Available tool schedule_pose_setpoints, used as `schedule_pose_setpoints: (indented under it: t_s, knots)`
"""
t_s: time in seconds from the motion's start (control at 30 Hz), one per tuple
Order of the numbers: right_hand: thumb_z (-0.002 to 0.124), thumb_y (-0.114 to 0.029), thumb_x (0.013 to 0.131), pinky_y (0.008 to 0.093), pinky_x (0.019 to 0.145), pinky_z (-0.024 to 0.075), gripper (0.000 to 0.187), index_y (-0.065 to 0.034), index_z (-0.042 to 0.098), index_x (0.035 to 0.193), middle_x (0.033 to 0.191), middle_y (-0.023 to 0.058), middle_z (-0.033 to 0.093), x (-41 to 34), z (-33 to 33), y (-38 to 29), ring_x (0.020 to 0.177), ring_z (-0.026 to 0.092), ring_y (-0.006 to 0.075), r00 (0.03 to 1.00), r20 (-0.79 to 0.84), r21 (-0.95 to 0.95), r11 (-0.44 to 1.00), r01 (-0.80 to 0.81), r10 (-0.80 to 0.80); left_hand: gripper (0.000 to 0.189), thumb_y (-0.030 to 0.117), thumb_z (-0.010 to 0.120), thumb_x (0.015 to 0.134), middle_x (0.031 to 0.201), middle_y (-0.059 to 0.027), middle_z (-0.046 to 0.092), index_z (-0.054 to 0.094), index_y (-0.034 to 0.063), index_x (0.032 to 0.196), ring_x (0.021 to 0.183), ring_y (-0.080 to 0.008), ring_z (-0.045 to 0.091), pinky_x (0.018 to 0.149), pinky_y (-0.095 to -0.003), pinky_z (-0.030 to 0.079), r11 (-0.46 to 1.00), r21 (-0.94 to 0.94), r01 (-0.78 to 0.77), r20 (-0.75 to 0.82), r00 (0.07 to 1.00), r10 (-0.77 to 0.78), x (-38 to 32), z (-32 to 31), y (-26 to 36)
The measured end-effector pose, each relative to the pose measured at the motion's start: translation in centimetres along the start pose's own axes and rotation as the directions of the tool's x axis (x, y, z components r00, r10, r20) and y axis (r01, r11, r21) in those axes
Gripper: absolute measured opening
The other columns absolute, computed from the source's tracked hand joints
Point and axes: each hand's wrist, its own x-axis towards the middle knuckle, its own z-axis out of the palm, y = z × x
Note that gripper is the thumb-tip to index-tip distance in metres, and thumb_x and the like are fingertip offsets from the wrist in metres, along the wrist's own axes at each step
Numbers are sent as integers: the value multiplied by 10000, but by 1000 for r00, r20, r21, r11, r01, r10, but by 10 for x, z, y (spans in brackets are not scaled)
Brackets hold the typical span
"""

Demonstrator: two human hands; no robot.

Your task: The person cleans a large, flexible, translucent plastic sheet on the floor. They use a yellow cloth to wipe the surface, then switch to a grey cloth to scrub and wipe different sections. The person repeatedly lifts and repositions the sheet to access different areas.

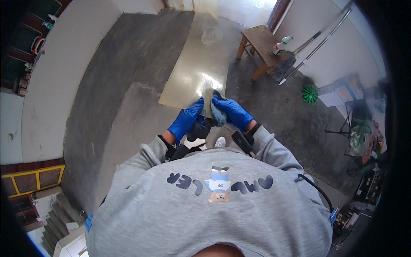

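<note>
My left hand [188, 118], in a blue glove, pinches the near part of a long, translucent yellowish sheet [189, 75], apparently plastic. The sheet stretches away in front of me over the dark floor, with bright glare on it. A blue-grey cloth [219, 112] is gripped in my right hand [236, 112], also gloved in blue. The cloth lies against the narrow part of the sheet between my two hands. Just below my left hand is a dark object [199, 129], partly hidden, whose kind I cannot tell.
A wooden stool [261, 40] stands at the far right with a spray bottle [282, 45] on it. Beside it, a grey duster head [283, 69] and a long metal pole [316, 48] lean by the wall. A green round object [310, 93] sits on the floor [257, 106].
</note>
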Motion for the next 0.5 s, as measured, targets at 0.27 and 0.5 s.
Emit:
schedule_pose_setpoints:
  t_s: [0.27, 0.5]
  knots:
    - [597, -244, 869, 218, 673, 502, 242, -53, 613, 1017, 890, 31, 632, -4, -17, -36, 714, 600, 108, 991, -125, -106, 994, 27, -41, 329, 361, 464, 935, 786, -8, 596, 608, 65, 953, 672, -65, 522, 606, -199, 452, 977, 207, -58, 163, 986, 24, -11, -1, -3]
    - [589, -215, 873, 223, 638, 489, 212, -77, 602, 1034, 874, 5, 615, -9, -3, -7, 708, 581, 113, 988, -134, -115, 991, 64, -80, 349, 389, 485, 920, 736, -27, 599, 604, 61, 917, 579, -88, 526, 520, -240, 455, 993, 65, -98, 86, 992, 92, -4, 11, -15]
